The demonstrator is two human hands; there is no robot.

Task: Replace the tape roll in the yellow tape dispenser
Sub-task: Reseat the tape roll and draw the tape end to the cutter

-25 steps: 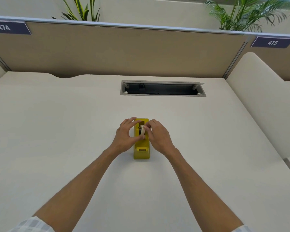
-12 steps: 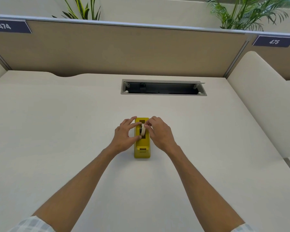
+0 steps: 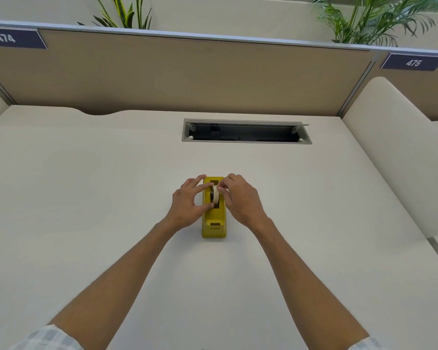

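1. White tape roll (image 3: 215, 194) sits upright in the slot of the yellow tape dispenser (image 3: 214, 223) — pinched from both sides.
2. Left hand (image 3: 187, 202) grips it with thumb and forefinger; right hand (image 3: 240, 198) pinches its far edge.
3. Beyond the grip, an open cable tray (image 3: 245, 132) in the desk (image 3: 86, 198).

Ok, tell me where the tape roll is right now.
In the head view, mid-desk: the tape roll sits upright in the yellow dispenser, pinched between the left hand and right hand.
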